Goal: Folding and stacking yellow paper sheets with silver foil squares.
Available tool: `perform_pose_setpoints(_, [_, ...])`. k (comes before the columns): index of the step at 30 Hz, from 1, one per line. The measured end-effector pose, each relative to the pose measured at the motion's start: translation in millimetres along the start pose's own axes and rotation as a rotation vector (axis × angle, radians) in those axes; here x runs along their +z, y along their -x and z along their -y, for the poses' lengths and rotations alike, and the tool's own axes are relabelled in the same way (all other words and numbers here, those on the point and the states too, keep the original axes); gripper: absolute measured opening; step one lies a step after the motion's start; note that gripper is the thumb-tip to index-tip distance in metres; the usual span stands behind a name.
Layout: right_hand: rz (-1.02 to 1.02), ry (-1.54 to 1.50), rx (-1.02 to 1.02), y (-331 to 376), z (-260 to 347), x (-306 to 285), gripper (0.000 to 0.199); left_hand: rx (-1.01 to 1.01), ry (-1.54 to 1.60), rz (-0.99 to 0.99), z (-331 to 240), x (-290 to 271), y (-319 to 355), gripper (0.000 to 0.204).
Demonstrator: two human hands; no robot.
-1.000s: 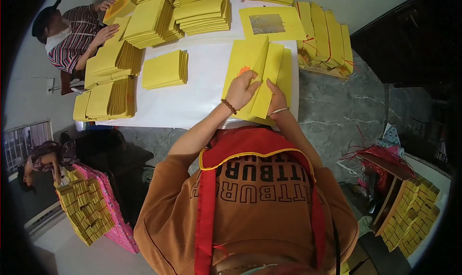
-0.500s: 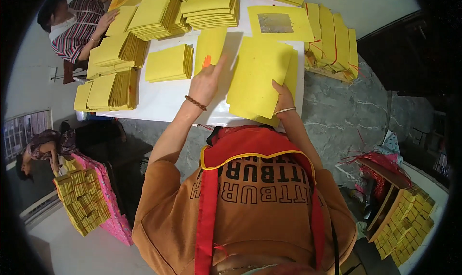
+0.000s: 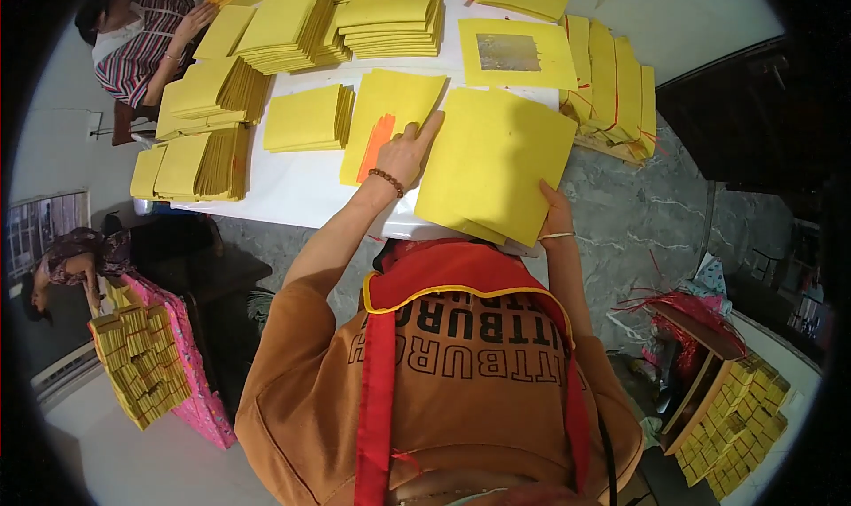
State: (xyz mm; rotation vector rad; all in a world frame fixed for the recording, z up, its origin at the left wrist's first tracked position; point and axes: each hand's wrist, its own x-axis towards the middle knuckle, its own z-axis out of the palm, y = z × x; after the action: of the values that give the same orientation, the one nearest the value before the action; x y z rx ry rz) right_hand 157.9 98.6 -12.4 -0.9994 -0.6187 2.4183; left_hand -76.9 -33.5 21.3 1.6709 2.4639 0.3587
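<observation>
yellow paper sheets [image 3: 496, 165] are gripped at the near edge by the right hand [image 3: 556, 212], while a single sheet [image 3: 390, 116] on the white bench [image 3: 292, 191] is pressed flat by the open left hand [image 3: 406, 151].

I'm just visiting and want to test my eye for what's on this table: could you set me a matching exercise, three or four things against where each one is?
Things:
1. left hand
2. right hand
3. sheet with a foil square
4. small yellow stack

Places:
A. at the near edge of the large yellow sheaf
B. left of the orange-marked sheet
C. resting on the orange-marked sheet
D. at the far side of the white table, beyond the sheaf

Pairs: 1-C, 2-A, 3-D, 4-B
</observation>
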Motion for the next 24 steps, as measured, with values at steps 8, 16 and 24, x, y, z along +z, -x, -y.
perform_pose_setpoints(8, [0.025,-0.024,0.053,3.1,4.2,2.0,0.031,-0.092,0.044,0.001,4.1,11.5,-13.9,0.053])
perform_pose_setpoints(16, [-0.024,-0.023,0.061,-2.4,1.0,-6.9,0.030,0.035,0.250,0.002,29.6,7.8,-21.0,0.040])
perform_pose_setpoints(24, [-0.050,-0.043,0.061,-1.4,3.8,-1.8,0.030,0.267,0.188,-0.128,-8.3,-1.8,-148.7,0.030])
